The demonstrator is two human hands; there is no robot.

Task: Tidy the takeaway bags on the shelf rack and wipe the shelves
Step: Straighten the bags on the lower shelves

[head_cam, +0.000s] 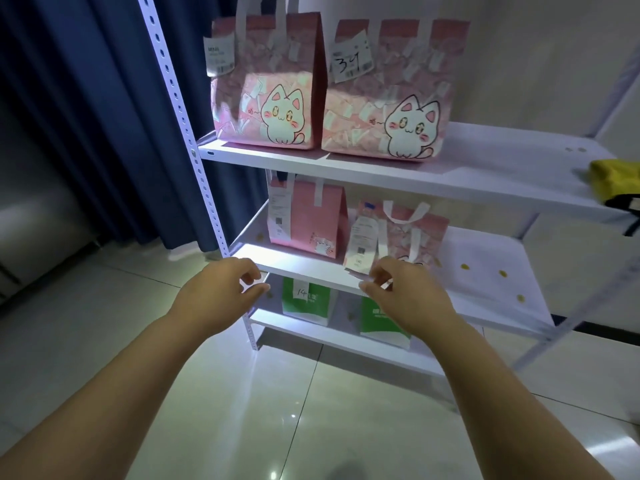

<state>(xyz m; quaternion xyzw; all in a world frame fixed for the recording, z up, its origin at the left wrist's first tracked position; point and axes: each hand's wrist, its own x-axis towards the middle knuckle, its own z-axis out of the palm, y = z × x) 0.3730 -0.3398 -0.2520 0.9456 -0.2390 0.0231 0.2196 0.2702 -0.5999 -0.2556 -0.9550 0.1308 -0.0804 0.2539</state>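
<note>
Right hand point(408, 296) covers mid-shelf pink bag point(417, 233) base; yellow cloth point(613, 178) cropped

Shelf rack point(346, 168): four pink cat bags point(266, 98) upright on upper shelves; two green bags point(304, 303) lowest.

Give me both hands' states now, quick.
Left hand: open, fingers loosely curled, holding nothing.
Right hand: open, loosely curled, holding nothing.

The white shelf rack point(381, 174) carries two pink cat bags point(266, 84) and a yellow cloth point(616, 181) on top, two pink bags point(308, 220) on the middle shelf, and two green bags point(304, 303) on the lowest.
</note>
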